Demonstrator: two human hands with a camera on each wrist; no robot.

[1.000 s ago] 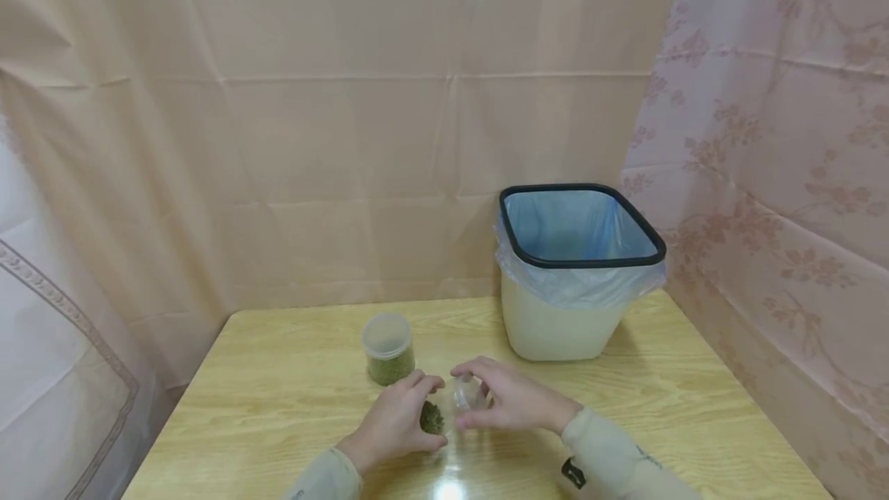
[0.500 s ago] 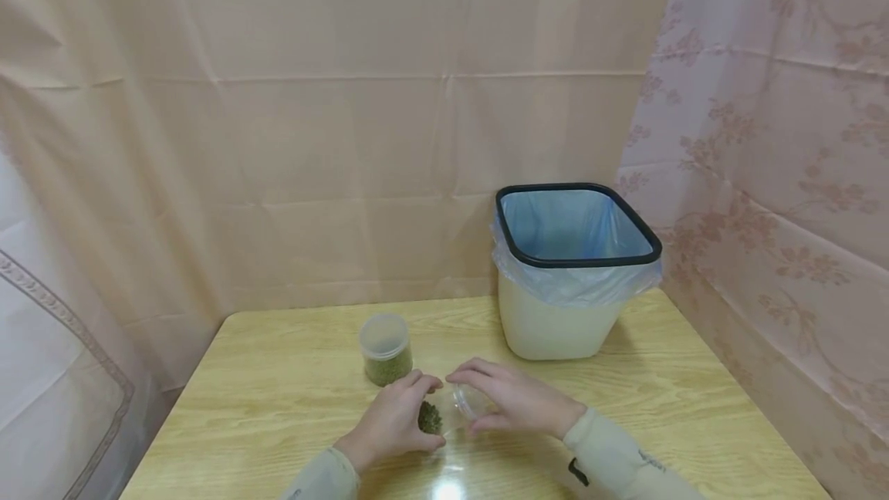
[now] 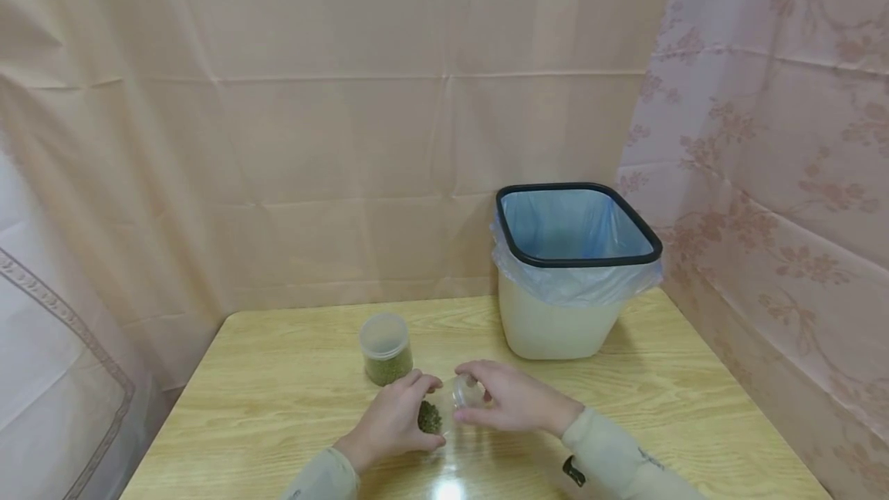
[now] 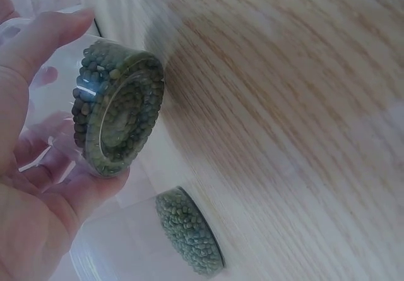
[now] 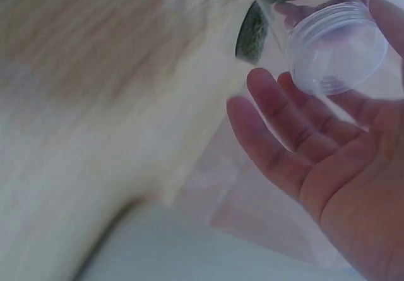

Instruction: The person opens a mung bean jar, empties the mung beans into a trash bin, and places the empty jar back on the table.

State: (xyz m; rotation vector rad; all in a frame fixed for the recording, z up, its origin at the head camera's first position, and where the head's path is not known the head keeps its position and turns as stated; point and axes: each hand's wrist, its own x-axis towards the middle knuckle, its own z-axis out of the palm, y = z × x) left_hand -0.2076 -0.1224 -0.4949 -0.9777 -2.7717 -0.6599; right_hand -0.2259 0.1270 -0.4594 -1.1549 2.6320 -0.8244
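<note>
My left hand (image 3: 396, 419) grips a clear plastic jar (image 4: 120, 113), held tilted over on its side, with small green beans in its bottom end. The jar's lid (image 5: 338, 50), clear and ridged, faces my right hand (image 3: 517, 400). Thumb and fingers of that hand pinch the lid around its rim in the head view. In the right wrist view the other fingers stand spread beside the lid. A second clear jar (image 3: 386, 349), part filled with green beans, stands upright just beyond my left hand. Whether it is lidded I cannot tell.
A cream waste bin (image 3: 559, 319) with a black rim and a bluish liner stands at the back right of the wooden table (image 3: 278, 384). A beige curtain (image 3: 347, 137) hangs behind, and flowered cloth (image 3: 785, 199) hangs on the right.
My right thumb and fingers spread around the lid half a second ago, then drew in on it again. The left hand and its jar stay almost still.
</note>
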